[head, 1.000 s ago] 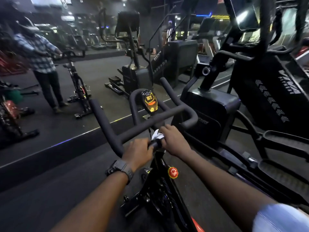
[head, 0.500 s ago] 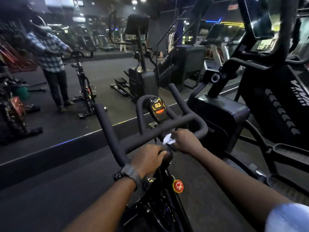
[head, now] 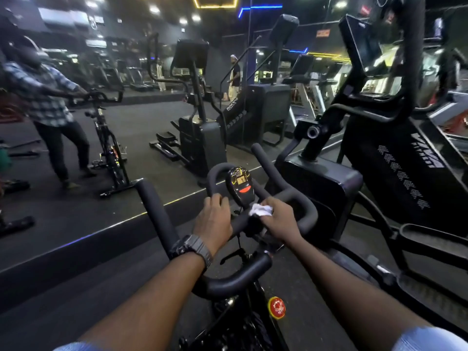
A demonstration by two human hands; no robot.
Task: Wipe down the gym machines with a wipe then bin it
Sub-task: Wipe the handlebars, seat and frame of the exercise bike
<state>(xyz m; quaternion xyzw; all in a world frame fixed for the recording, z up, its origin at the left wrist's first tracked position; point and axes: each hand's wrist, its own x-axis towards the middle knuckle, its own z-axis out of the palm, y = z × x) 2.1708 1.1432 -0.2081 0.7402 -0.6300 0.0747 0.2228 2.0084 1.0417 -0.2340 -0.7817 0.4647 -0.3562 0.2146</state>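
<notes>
On the handlebar crossbar of the spin bike, just right of the console stem, white wipe (head: 260,209) sits crumpled under right hand (head: 281,219), fingers curled over it and pinching it against the bar. Left hand (head: 214,219) rests on handlebar (head: 157,211) left of console (head: 240,184), fingers loosely curled over the centre loop, steadying. To do this step well: keep wipe bunched flat to the foam, wrap fingers round the bar so underside gets covered too, drag outward along the right bend toward the horn end, then repeat on left side; left hand should hold bike steady and shift off spots not yet wiped. Console face likely needs a lighter pass. Red knob (head: 276,307) sits lower on frame. Dark rubber gym floor all round, stepper machine (head: 395,158) close on right, mirror wall ahead showing the reflected person (head: 48,102) at a bike, dim room with ceiling lights and neon strips; no bin in view
</notes>
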